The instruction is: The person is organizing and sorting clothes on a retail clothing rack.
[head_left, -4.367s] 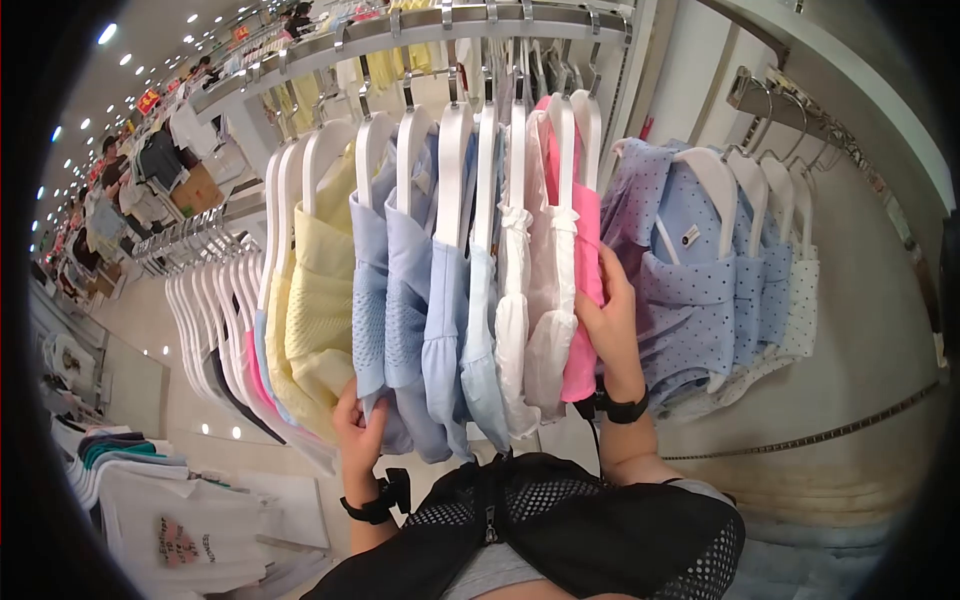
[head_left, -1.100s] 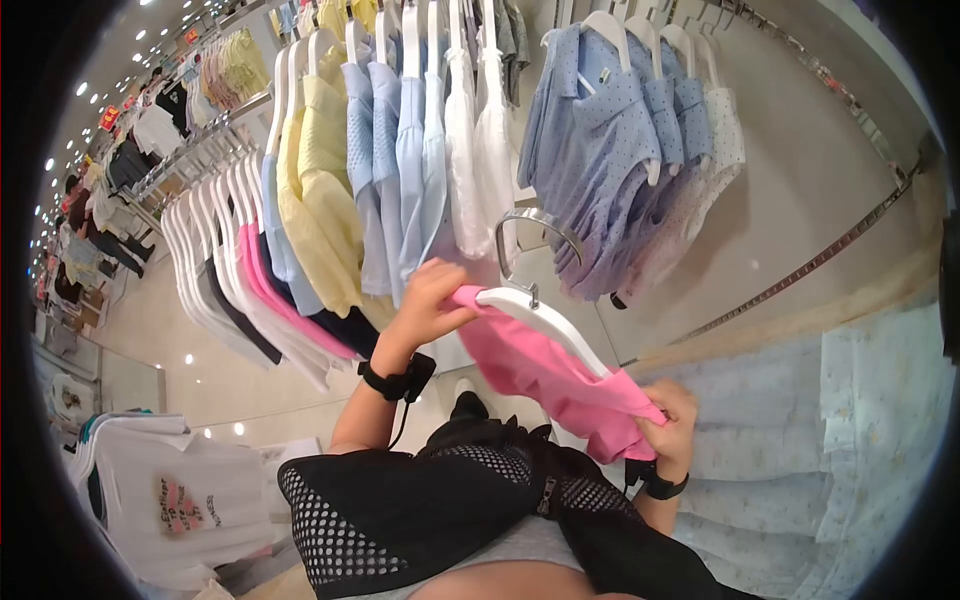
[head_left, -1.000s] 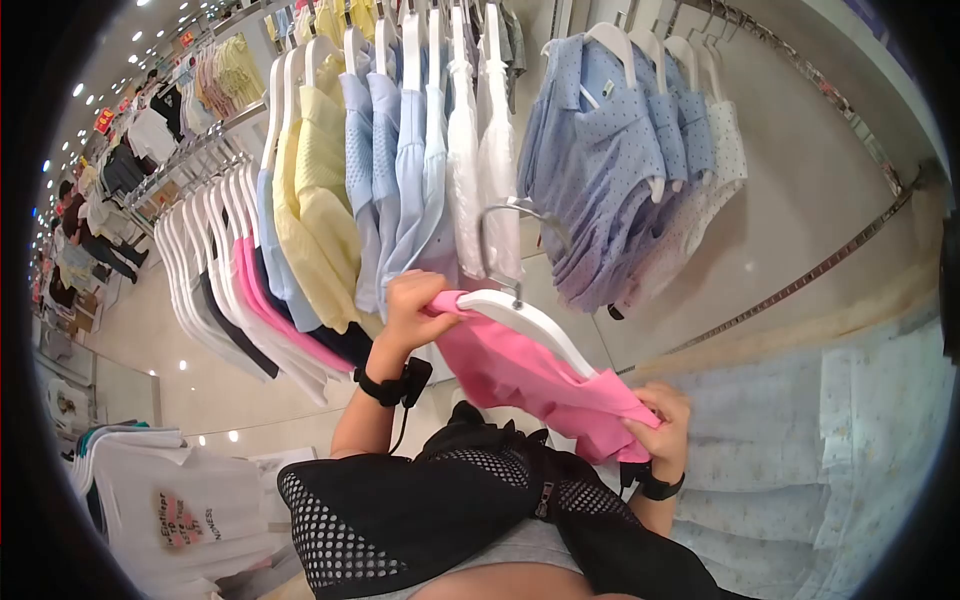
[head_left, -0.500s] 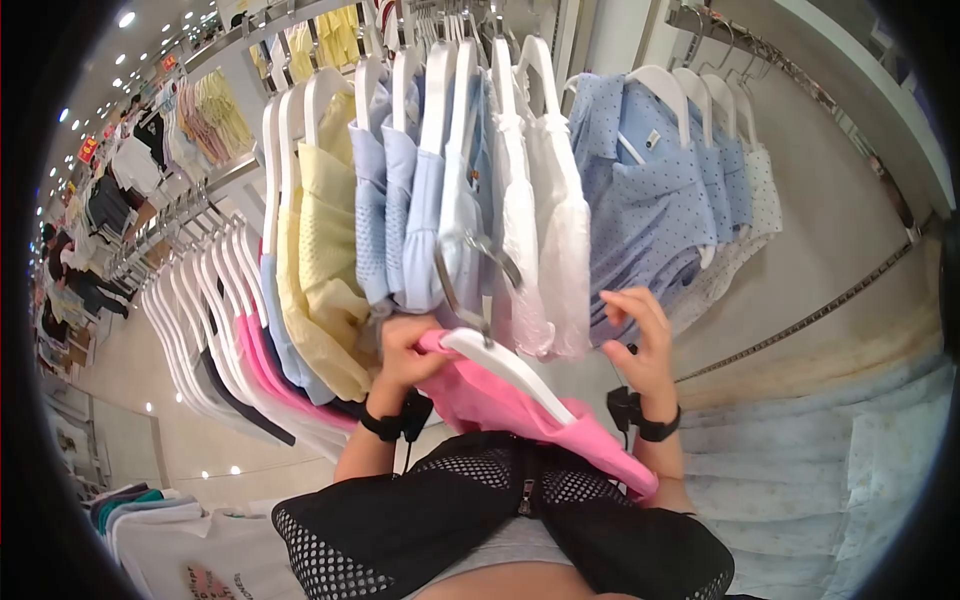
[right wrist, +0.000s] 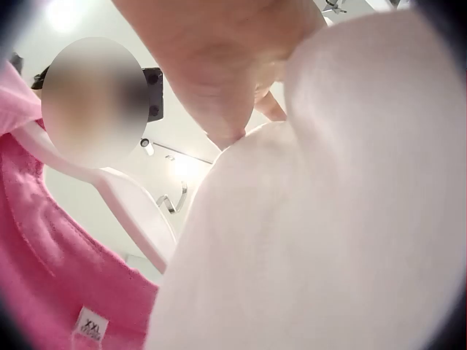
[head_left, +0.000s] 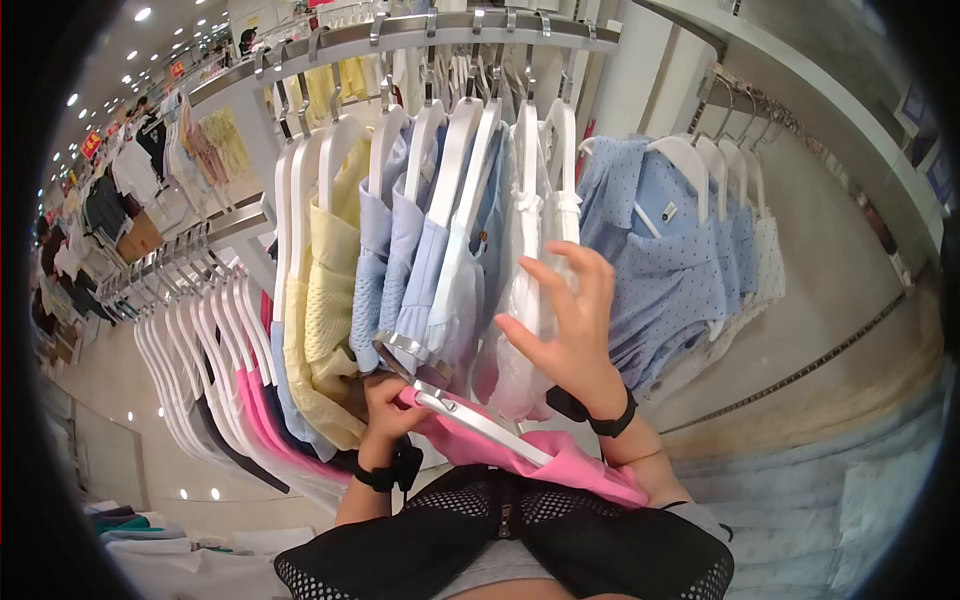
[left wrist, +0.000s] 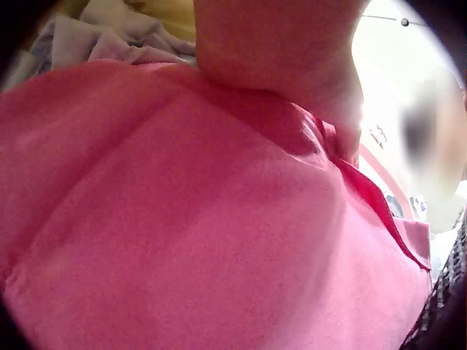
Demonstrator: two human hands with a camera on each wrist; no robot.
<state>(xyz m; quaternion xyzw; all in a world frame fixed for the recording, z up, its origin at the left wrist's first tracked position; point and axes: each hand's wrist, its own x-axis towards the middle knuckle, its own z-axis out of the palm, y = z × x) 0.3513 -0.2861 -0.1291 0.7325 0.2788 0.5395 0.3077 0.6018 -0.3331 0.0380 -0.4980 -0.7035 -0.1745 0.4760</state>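
Observation:
My left hand (head_left: 388,408) grips the shoulder end of a pink top (head_left: 595,465). The top hangs on a white hanger (head_left: 492,432), tilted low in front of my body with its metal hook pointing up and left. Pink cloth (left wrist: 182,219) fills most of the left wrist view below the hand. My right hand (head_left: 578,330) is raised, thumb and fingers spread, in front of the white ruffled tops (head_left: 508,385) on the rail. In the right wrist view its fingertips are right at the edge of white cloth (right wrist: 328,219), and an XXL label (right wrist: 92,323) shows inside the pink top.
A metal rail (head_left: 450,30) carries yellow tops (head_left: 330,255), light blue tops (head_left: 410,290) and white ones on white hangers. Blue dotted blouses (head_left: 670,270) hang at the right. A lower rack of shirts (head_left: 215,370) stands left. Pale layered fabric (head_left: 800,510) lies at lower right.
The pink top was among the rail's clothes, then held off it by both hands. My right hand has let go and moved up and left to the white tops; the left keeps its grip.

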